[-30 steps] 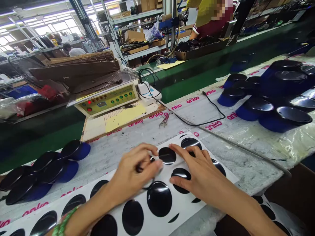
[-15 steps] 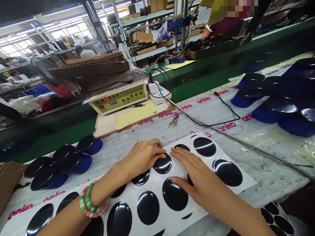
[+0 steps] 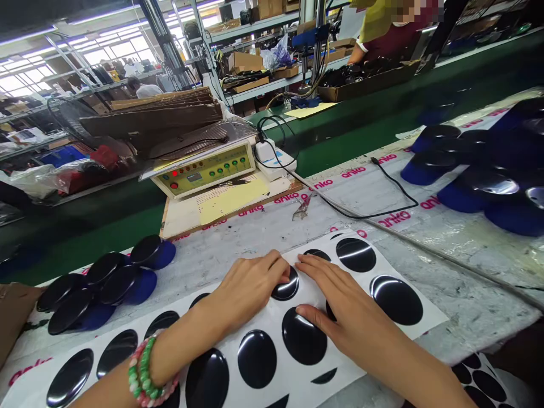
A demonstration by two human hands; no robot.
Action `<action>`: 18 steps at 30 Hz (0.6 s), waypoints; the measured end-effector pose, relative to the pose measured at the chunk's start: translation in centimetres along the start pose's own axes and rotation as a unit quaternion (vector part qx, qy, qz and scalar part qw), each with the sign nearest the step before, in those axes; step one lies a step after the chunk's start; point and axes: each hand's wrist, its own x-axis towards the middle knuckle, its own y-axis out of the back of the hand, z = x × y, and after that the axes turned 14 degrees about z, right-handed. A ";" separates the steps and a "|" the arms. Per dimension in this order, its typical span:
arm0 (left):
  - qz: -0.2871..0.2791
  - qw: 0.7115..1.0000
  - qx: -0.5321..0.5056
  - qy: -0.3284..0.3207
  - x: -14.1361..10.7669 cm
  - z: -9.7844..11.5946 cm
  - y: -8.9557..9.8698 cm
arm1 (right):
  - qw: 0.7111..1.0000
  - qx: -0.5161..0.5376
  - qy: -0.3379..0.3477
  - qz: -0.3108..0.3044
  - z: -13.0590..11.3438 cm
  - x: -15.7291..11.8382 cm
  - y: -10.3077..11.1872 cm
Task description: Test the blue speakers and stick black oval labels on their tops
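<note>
A white sheet bearing several glossy black discs lies across the near side of the table. My left hand, with a beaded bracelet on the wrist, has its fingers bent together at the upper edge of one small black disc. Whether the fingertips hold that edge is hidden. Just to the right, my right hand lies flat on the sheet, thumb apart from the fingers, its thumb tip over a larger black disc.
Dark blue round pieces with black tops stand at the left, more at the right. A control box, power strip and black cable lie beyond the sheet. Across the green belt is a person.
My left hand has shifted slightly down, its fingers curling more over the small disc's left edge. The right hand stays in nearly the same place on the sheet.
</note>
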 end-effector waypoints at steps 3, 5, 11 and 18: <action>0.026 0.999 0.016 0.012 -0.4 0.0 -0.1 | 1.000 -0.004 0.001 0.002 0.2 0.1 -0.1; 0.037 0.999 0.013 0.004 -0.4 -0.2 -0.4 | 1.000 -0.004 0.002 0.005 0.2 0.1 -0.1; 0.076 0.997 -0.015 0.000 -0.5 -0.8 -1.4 | 1.000 0.006 -0.005 0.011 0.0 0.1 0.0; 0.137 0.979 -0.146 0.038 -3.2 -0.8 1.7 | 1.000 -0.007 0.025 0.013 0.2 0.0 0.1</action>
